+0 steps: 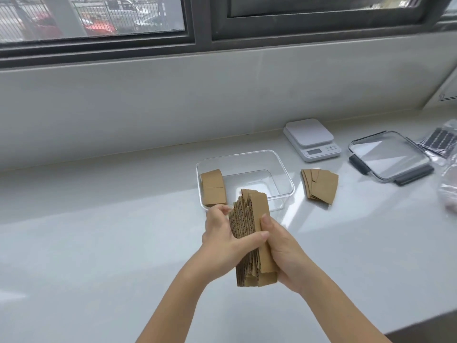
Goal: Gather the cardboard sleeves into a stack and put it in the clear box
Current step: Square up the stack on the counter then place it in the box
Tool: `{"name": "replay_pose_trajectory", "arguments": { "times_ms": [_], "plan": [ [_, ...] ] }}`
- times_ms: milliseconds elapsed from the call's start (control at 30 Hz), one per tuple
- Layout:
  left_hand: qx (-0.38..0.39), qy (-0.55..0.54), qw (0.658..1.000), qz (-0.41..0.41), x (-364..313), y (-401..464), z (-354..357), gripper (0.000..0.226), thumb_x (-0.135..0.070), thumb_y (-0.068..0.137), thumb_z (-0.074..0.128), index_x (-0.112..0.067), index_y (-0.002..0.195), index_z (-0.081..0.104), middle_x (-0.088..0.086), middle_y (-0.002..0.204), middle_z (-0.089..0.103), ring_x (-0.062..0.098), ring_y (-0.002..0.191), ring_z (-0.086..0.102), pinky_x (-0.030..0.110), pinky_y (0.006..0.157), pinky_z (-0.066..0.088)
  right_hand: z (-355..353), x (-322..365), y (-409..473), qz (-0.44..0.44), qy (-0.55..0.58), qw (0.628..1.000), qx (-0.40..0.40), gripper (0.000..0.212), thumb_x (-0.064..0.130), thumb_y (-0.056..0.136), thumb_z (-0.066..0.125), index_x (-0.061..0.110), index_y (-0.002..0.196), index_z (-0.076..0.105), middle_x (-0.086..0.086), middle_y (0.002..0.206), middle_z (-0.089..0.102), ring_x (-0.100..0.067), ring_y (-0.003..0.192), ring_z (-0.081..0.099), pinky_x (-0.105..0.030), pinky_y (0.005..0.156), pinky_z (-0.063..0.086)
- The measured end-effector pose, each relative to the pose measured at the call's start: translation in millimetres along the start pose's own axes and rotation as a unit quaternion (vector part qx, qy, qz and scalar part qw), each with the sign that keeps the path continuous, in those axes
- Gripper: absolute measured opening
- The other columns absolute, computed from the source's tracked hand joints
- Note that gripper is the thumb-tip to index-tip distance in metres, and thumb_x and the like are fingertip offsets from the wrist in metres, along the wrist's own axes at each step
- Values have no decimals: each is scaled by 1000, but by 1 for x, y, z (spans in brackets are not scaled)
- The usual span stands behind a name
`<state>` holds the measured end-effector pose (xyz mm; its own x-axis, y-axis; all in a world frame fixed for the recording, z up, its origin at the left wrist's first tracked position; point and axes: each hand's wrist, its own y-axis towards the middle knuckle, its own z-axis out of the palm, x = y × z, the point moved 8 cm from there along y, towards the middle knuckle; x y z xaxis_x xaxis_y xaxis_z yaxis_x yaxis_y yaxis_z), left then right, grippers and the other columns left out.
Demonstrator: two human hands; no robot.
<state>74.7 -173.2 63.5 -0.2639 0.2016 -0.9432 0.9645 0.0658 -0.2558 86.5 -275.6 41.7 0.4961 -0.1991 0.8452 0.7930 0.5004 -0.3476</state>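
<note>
A thick stack of brown cardboard sleeves [251,226] stands on edge between both hands, just in front of the clear box. My left hand [223,240] grips its left side with the thumb across the front. My right hand [284,251] clasps its right side. The clear box [284,169] sits on the counter behind the stack, with a small pile of sleeves [213,188] against its left wall. A few more sleeves [321,185] lie fanned on the counter to the right of the box.
A white kitchen scale [312,138] stands behind the box at the right. The box's clear lid [389,157] lies further right, next to plastic bags [442,144] with dark pieces. A window wall runs along the back of the pale counter [99,243].
</note>
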Motion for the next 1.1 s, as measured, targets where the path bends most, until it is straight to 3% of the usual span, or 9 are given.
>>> {"name": "replay_pose_trajectory", "arguments": {
  "times_ms": [67,200,333,400,567,667,767,867,1100],
  "plan": [
    [23,-25,999,-24,4,7,17,68,-62,53,70,-37,103,32,-6,124,41,6,117,50,33,96,50,-20,5,0,-7,-35,998,-45,59,61,78,57,19,119,61,-13,113,70,-32,100,68,-47,82,57],
    [30,-43,997,-60,10,28,68,39,-53,74,62,-30,100,44,-6,108,63,0,87,65,14,60,51,-80,12,-5,0,-47,987,-153,52,60,68,62,25,107,63,-4,97,76,-26,86,73,-54,74,59],
    [53,-73,989,-118,7,56,126,22,-40,86,57,-28,103,48,-8,107,62,1,92,63,12,57,50,-138,25,-10,8,-50,977,-207,42,56,74,62,26,103,62,1,89,77,-19,78,74,-37,58,60],
    [76,-82,984,-136,-3,74,155,11,-35,88,55,-30,97,50,-9,103,64,-1,87,64,9,54,48,-171,33,-8,18,-51,973,-223,31,47,84,60,25,105,62,1,89,77,-17,77,74,-32,58,59],
    [136,-59,975,-166,-27,128,201,17,-27,81,55,-17,91,65,4,89,72,20,86,70,30,77,57,-230,58,14,46,-29,973,-223,24,30,92,53,13,104,66,-5,81,77,-20,69,74,-27,50,55],
    [135,-45,974,-175,-35,164,210,10,-22,84,56,-14,88,62,4,84,69,21,82,67,30,74,54,-250,79,37,37,-67,971,-227,25,28,93,52,12,102,68,-5,83,77,-21,74,73,-29,59,56],
    [122,-36,974,-187,-40,197,218,14,-18,90,53,-11,99,61,7,95,69,26,94,66,36,84,55,-271,99,62,24,-110,965,-236,26,25,91,54,12,111,63,-11,101,72,-27,91,68,-35,74,55],
    [100,-20,975,-198,-38,223,227,27,-18,93,49,-8,117,55,14,115,66,29,107,63,41,96,50,-291,110,87,30,-132,959,-248,20,23,89,57,12,105,62,-12,105,69,-28,93,66,-37,78,54],
    [53,-16,974,-220,-21,253,229,36,-20,92,48,-9,126,49,14,123,62,30,110,61,45,97,49,-311,104,122,74,-177,949,-252,19,24,85,60,13,101,63,-4,93,69,-16,79,64,-28,60,48]
  ]
}}
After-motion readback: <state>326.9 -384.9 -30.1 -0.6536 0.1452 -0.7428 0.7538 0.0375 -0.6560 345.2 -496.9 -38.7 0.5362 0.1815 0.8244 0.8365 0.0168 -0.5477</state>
